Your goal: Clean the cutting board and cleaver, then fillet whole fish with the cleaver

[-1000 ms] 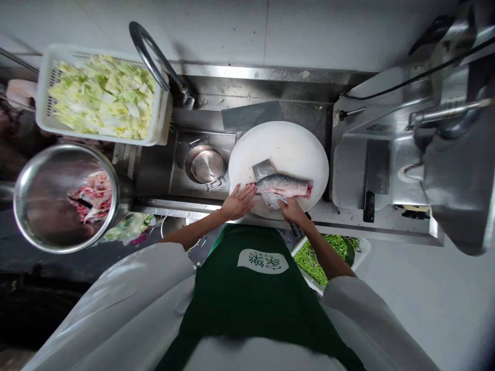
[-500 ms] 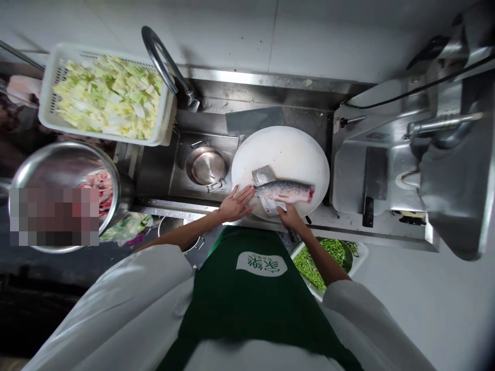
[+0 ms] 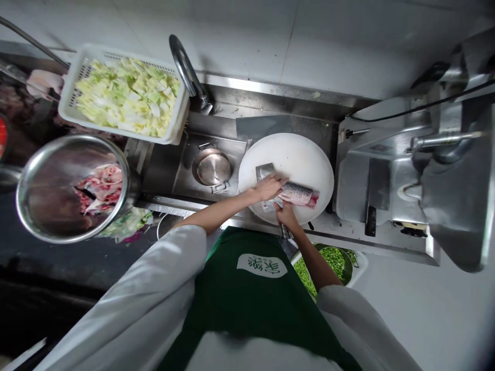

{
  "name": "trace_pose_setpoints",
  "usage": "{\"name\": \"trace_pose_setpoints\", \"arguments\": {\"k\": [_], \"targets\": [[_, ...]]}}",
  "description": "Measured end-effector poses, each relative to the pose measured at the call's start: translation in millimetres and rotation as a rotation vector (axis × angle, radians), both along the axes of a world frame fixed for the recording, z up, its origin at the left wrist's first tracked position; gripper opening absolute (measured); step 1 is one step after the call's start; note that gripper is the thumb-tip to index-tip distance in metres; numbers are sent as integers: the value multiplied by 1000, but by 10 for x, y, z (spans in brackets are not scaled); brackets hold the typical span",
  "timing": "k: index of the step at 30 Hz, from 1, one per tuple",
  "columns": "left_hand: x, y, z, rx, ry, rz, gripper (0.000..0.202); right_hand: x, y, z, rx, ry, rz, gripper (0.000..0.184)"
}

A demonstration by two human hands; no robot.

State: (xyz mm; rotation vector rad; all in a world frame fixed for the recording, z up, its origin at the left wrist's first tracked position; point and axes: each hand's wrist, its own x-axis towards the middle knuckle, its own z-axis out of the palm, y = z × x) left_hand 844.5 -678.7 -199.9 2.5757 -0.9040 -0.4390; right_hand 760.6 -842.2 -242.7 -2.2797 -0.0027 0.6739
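A scaly fish (image 3: 297, 194), dark-backed and pale-bellied, lies on the round white cutting board (image 3: 297, 152), its red cut end to the right. My left hand (image 3: 269, 187) lies over its left half, fingers across the top, and hides that part. My right hand (image 3: 286, 215) is closed round the handle of a cleaver at the board's near edge. The cleaver's wide blade (image 3: 264, 170) lies flat, showing on both sides of the fish; its middle is hidden under the fish and my left hand.
Left of the board, a steel pan (image 3: 212, 167) sits in the sink below the faucet (image 3: 181, 59). Beyond are a basket of chopped cabbage (image 3: 126, 98) and a steel bowl (image 3: 42, 206) with raw meat pieces. Another cleaver (image 3: 377, 188) rests on a metal machine (image 3: 351, 206) at right.
My left hand has moved right from the tail end onto the fish's body. My right hand still grips the cleaver near the same spot. The view has shifted slightly.
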Motion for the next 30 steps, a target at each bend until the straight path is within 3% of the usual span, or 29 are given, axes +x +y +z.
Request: {"name": "trace_pose_setpoints", "arguments": {"k": [4, 9, 15, 18, 21, 24, 27, 30], "targets": [[261, -310, 16, 84, 88, -69, 75, -153, -102, -16, -20, 50, -53, 44], [94, -431, 11, 98, 20, -221, 67, -327, -188, -32, -58, 57, -40, 35], [157, -593, -30, 134, 70, -225, 81, -74, 141, -30, -90, -1, -90, 29], [242, -643, -95, 97, 126, -173, 74, -174, 113, -21, -100, 42, -90, 31], [321, -622, -170, -29, 230, -52, 68, -473, -58, -19, -114, 113, -77, 30], [375, -543, -243, -266, 305, 76, 62, -631, -113, -34, -74, 200, -108, 33], [363, -483, -300, -514, 324, 159, 56, -481, 50, -50, 20, 221, -154, 37], [302, -459, -329, -636, 291, 159, 53, -227, 202, -46, 67, 210, -173, 35]]}}
